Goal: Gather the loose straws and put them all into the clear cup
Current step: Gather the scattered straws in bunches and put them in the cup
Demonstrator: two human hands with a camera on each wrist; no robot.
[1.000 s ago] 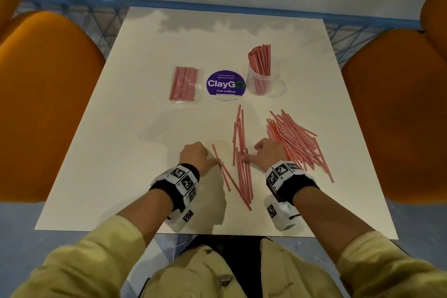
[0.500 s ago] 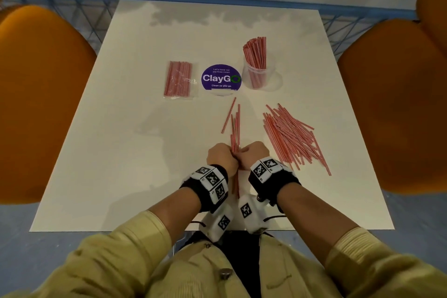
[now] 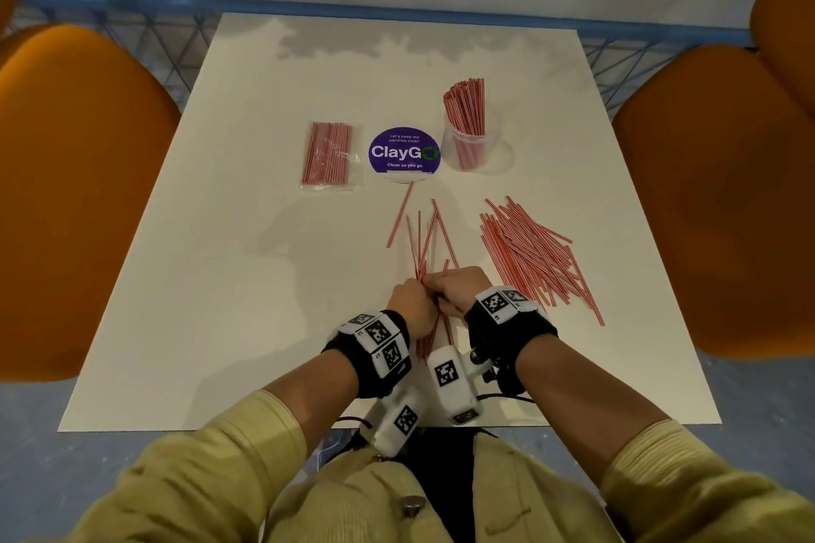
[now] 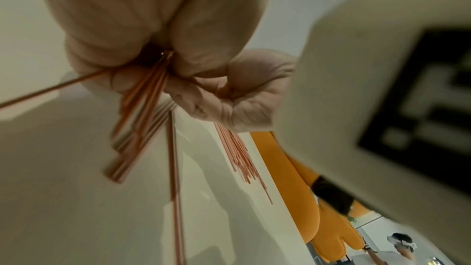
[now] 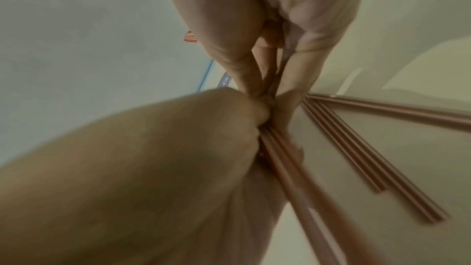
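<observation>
At table centre: both hands now clamped on 1 small straw bundle.

On the white table (image 3: 220, 278), my view shows the big loose pile (image 3: 533, 251) untouched on the right and the clear cup (image 3: 471, 141) at the far side, already part full. 1.0 s ago the hands sat apart with straws fanned between them; now the left hand (image 3: 410, 304) and right hand (image 3: 458, 289) touch, fingers curled round the gathered bundle (image 3: 425, 242), far ends splayed. 1 stray straw (image 3: 400, 214) lies outside. I judge lift and carry to the cup comes next.
</observation>
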